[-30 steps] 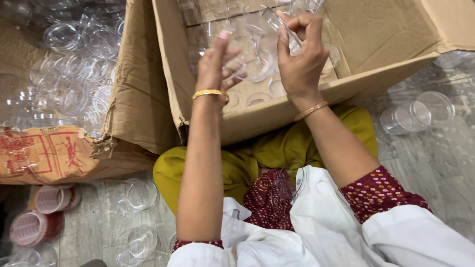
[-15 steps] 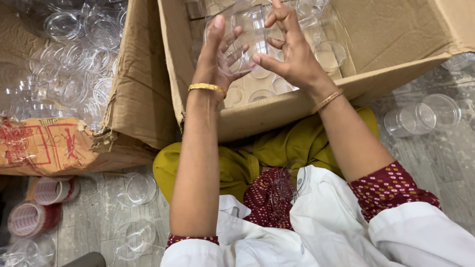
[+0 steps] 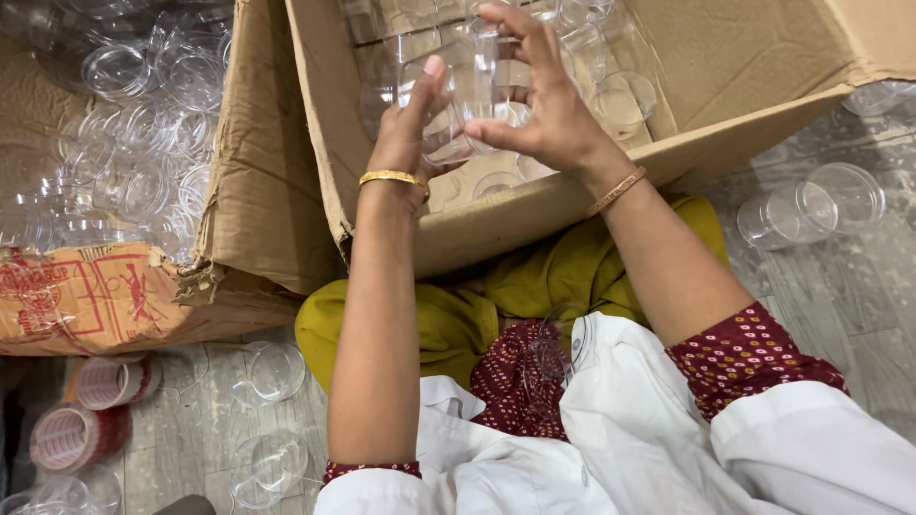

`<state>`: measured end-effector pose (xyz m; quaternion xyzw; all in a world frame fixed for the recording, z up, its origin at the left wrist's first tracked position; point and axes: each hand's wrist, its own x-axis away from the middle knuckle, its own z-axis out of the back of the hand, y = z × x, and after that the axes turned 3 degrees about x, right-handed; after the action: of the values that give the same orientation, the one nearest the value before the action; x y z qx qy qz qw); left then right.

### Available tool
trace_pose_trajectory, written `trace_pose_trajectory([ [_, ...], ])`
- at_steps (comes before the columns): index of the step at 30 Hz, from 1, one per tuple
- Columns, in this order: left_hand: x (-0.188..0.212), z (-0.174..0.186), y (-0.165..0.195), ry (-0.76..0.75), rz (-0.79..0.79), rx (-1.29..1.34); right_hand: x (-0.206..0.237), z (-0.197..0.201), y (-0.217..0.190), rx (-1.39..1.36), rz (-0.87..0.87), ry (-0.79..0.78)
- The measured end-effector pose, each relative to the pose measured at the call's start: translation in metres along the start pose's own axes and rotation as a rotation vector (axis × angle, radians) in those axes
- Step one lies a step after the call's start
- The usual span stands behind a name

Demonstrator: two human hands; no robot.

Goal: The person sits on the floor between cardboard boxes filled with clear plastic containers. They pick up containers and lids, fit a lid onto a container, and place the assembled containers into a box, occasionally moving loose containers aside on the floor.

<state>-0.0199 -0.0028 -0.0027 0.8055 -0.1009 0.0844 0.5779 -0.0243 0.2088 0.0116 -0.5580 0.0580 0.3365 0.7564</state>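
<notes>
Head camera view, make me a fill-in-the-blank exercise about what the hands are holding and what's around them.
1. Both hands, the left hand and the right hand, hold a clear plastic ____ over the open cardboard box.
2. Each wrist wears a ____-coloured bangle.
3. The rolls of tape lie on the floor to the person's ____.

Missing words: jar; gold; left
</notes>
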Motion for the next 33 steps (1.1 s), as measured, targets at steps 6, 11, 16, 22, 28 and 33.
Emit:
trace_pose_trajectory([
  [6,0.002,-0.001,0.000,-0.027,0.010,-0.038,-0.001,0.000,-0.010,0.166,0.008,-0.067],
  [11,0.002,-0.002,-0.001,-0.007,0.027,-0.046,-0.003,0.001,-0.009,0.186,-0.030,-0.109],
  [16,0.003,-0.002,-0.002,-0.009,0.041,-0.050,-0.001,0.002,-0.011,0.162,-0.063,-0.137],
  [22,0.002,-0.002,-0.002,-0.005,0.019,-0.040,0.001,0.003,-0.017,0.135,-0.038,-0.069],
  [28,0.004,-0.003,-0.001,-0.031,0.030,-0.058,0.001,0.002,-0.020,0.143,-0.045,-0.076],
  [33,0.006,-0.004,0.000,-0.054,0.048,-0.044,0.002,0.003,-0.021,0.149,-0.049,-0.073],
])
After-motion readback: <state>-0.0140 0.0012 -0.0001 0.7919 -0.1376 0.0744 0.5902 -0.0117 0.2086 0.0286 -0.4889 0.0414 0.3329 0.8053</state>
